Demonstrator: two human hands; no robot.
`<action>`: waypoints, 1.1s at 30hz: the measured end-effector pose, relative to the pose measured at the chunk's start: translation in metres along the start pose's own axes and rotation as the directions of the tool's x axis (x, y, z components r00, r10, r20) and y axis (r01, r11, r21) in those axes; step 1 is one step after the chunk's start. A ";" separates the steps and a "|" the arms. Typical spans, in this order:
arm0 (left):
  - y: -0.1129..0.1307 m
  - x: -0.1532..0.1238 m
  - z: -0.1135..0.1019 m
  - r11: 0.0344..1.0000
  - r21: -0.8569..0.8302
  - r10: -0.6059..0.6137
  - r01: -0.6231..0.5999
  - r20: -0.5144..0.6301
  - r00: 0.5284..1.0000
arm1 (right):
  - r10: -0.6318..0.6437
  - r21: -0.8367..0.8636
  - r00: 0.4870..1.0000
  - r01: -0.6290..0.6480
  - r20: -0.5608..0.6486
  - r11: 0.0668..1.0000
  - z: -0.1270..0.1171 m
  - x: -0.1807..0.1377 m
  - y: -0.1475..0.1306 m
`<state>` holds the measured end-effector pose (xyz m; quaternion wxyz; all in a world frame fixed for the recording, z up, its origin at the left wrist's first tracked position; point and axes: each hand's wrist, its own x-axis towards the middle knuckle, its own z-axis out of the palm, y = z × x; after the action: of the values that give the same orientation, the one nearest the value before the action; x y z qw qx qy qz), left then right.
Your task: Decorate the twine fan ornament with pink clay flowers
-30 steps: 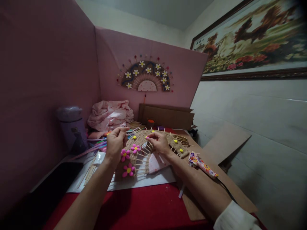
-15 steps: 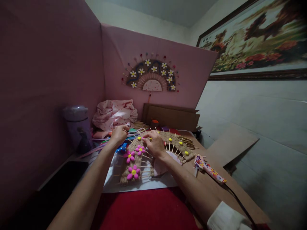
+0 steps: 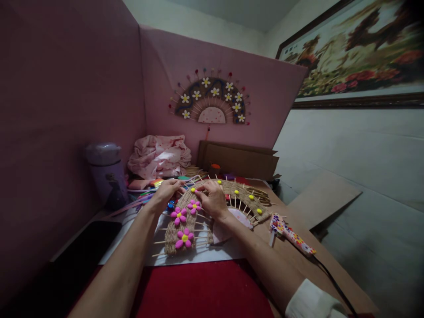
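A half-round woven twine fan with wooden stick spokes lies on a white sheet. Three pink flowers with yellow centres sit on its left side, and yellow dots run along its arc. My right hand rests on the top of the arc, fingers pinched together near a yellow dot; what they hold is too small to see. My left hand lies at the fan's upper left edge, fingers curled over the stick ends.
A flower-patterned glue gun with a black cord lies right of the fan. A purple flask, pink cloth, coloured strips and cardboard stand behind. A finished fan hangs on the pink partition. A dark tablet lies left.
The fan has come down flatter onto the white sheet. My left hand has dropped from a raised pinch to the fan's edge, and my right hand has shifted left along the arc.
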<state>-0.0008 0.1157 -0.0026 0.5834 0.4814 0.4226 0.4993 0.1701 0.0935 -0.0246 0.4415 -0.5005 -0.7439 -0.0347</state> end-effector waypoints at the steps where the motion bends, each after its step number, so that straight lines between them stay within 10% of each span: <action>1: -0.001 0.000 0.000 1.000 -0.009 0.002 -0.002 0.010 1.000 | 0.004 -0.003 1.000 -0.004 0.003 1.000 0.000 0.000 0.000; 19: -0.002 -0.006 0.003 1.000 -0.008 -0.020 0.020 0.036 0.999 | 0.077 0.026 0.994 -0.079 0.076 0.997 -0.003 0.005 -0.007; 33: -0.008 -0.003 0.000 1.000 -0.012 -0.003 0.004 0.010 1.000 | -0.341 -0.287 0.922 0.382 0.183 0.878 -0.015 -0.010 0.011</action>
<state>0.0004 0.1125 -0.0104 0.5894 0.4797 0.4173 0.4984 0.1892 0.0846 -0.0274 0.2926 -0.4181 -0.8354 -0.2040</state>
